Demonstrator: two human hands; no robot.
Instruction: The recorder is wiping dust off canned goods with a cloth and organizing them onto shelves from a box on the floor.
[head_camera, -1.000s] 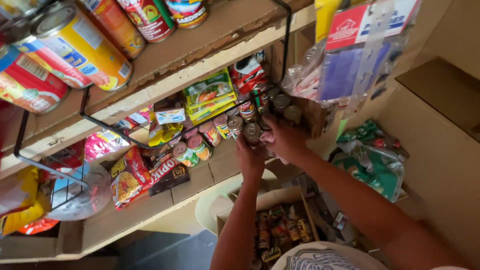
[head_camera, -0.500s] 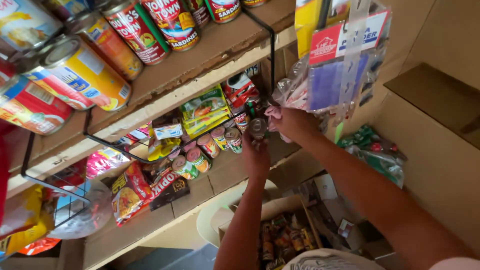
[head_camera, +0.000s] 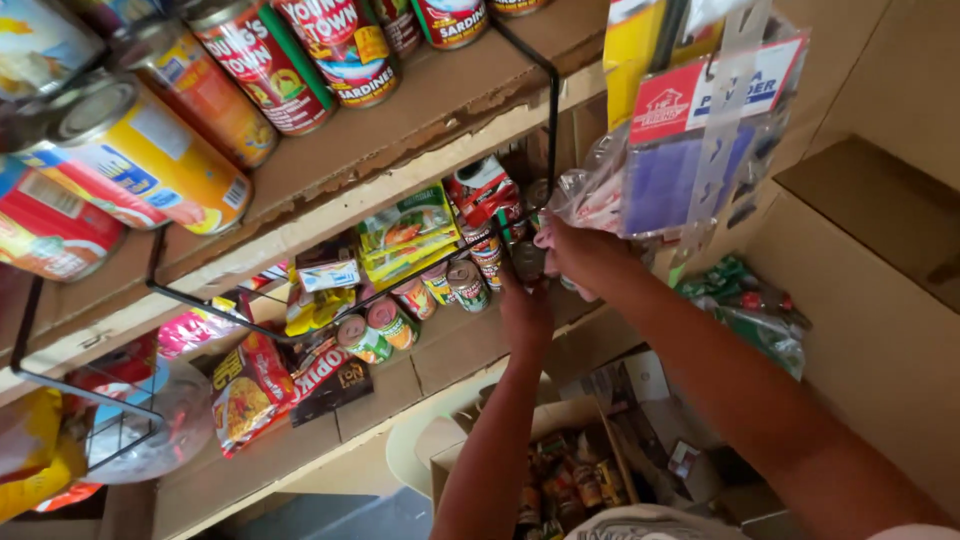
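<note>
Hanging packets (head_camera: 690, 150) over hands (head_camera: 560, 270) among cans (head_camera: 470, 285)

Both arms reach up to the middle shelf (head_camera: 470, 350) of a wooden rack. The left hand (head_camera: 525, 312) and the right hand (head_camera: 580, 255) meet at a small can (head_camera: 527, 262) held between them, just beside a row of small cans (head_camera: 420, 305) lined along the shelf. Behind the row lie flat snack packets (head_camera: 405, 235). Further left lies a red and yellow noodle packet (head_camera: 245, 385). On the upper shelf (head_camera: 400, 125) lie large tins (head_camera: 255, 65) on their sides. Plastic bags (head_camera: 680, 165) hang just above the right hand. Below, an open cardboard box (head_camera: 560, 480) holds more cans.
</note>
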